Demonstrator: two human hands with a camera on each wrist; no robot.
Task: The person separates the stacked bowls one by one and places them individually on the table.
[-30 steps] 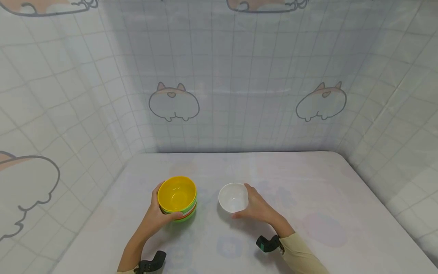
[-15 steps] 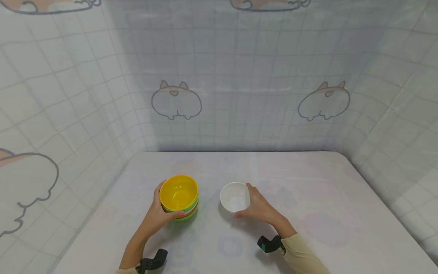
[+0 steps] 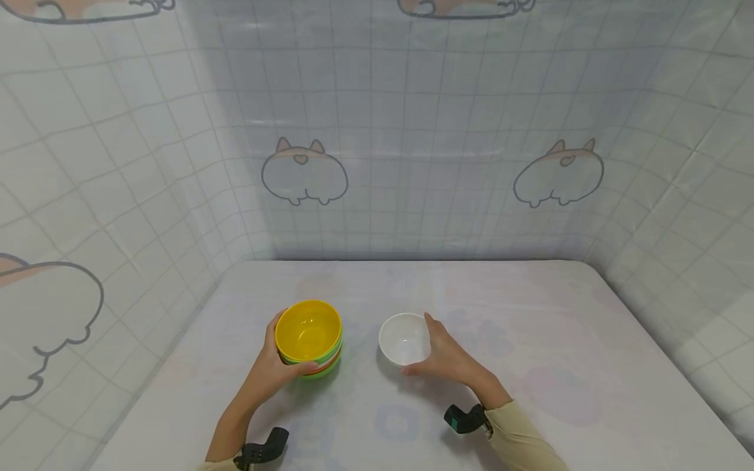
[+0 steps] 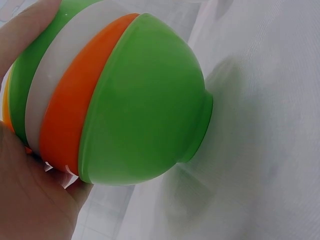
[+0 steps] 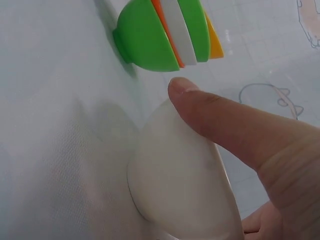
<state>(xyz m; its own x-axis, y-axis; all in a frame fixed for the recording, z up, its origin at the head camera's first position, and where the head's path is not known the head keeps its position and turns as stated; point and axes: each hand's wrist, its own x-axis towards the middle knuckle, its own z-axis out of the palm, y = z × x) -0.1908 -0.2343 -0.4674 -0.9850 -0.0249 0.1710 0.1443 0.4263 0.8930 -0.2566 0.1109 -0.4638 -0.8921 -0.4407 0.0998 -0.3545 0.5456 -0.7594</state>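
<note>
My left hand (image 3: pixel 277 360) grips a stack of nested bowls from its left side, thumb across the front and fingers behind. A yellow bowl (image 3: pixel 309 330) tops the stack. Below it, in the left wrist view, come a green, a white (image 4: pixel 52 65) and an orange bowl (image 4: pixel 75 95), with another green bowl (image 4: pixel 145 100) at the bottom. To the right of the stack, my right hand (image 3: pixel 443 353) holds a single white bowl (image 3: pixel 403 340) by its right side, thumb at the near side and fingers at the far side. Both the stack and the white bowl are upright.
A pale patterned cloth covers the table (image 3: pixel 559 327). Gridded curtains (image 3: pixel 412 131) with cartoon animal drawings enclose it at the back and both sides. A small gap of tabletop lies between the stack and the white bowl. Black devices (image 3: pixel 464 418) are strapped to both wrists.
Both hands keep their hold on the bowls and stay in place. The whole head view has shifted slightly.
</note>
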